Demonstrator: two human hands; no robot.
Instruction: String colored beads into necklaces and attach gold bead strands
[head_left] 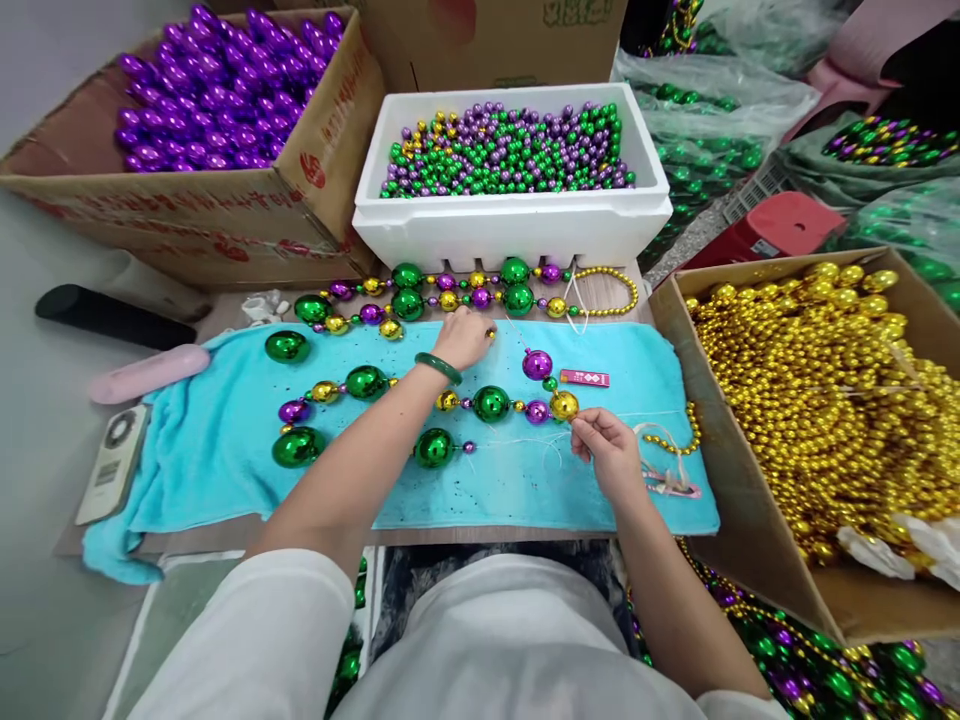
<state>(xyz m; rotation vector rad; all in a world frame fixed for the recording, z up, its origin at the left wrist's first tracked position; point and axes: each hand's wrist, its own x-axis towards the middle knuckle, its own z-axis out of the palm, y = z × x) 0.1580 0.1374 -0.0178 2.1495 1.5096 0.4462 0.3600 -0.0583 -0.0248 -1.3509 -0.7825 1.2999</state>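
A beaded strand of green, gold and purple balls, with a green ball (pixel 491 403) among them, loops over a turquoise towel (pixel 480 500). My right hand (pixel 607 450) pinches this strand beside a gold ball (pixel 564 405). Above that ball, the strand continues to a purple ball (pixel 537 364), where thin clear thread shows. My left hand (pixel 465 338), with a green bangle (pixel 439 368) at the wrist, is closed near the towel's far edge. A small gold bead (pixel 491 333) shows at its fingertips. My left forearm hides part of the strand.
Behind the towel lies another beaded strand (pixel 480 297). A white foam box (pixel 510 225) of small beads and a carton (pixel 202 210) of purple beads stand at the back. Right is a carton (pixel 739 440) of gold beads. A loose green ball (pixel 287 347) and red packet (pixel 585 378) lie on the towel.
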